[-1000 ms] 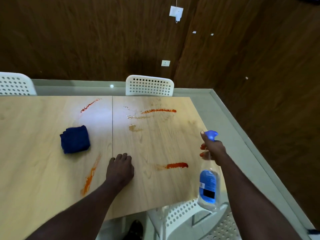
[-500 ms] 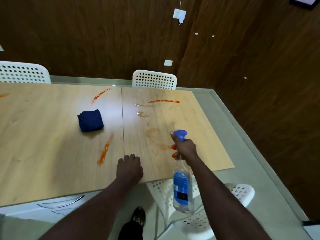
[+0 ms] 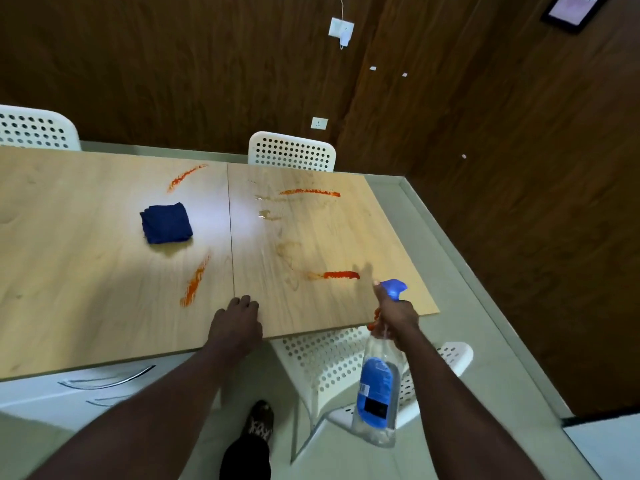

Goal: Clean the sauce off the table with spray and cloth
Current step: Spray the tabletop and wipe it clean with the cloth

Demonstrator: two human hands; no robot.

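Your right hand point(image 3: 394, 317) has swung the spray bottle point(image 3: 377, 386) rightward, fingers wrapped round its neck; the sauce streak point(image 3: 341, 274) sits at its 10 o'clock. Your left hand point(image 3: 237, 323) rests slack on the table point(image 3: 86, 271) edge, with the blue cloth point(image 3: 166, 222) at its 11 o'clock.

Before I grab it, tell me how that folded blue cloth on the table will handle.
The cloth is probably soft and floppy: it sits as a rumpled, folded bundle, so lifting one edge would likely unfold it. It looks light and, lying flat on the table, should not roll. Pushed, it may bunch on the smooth wood.
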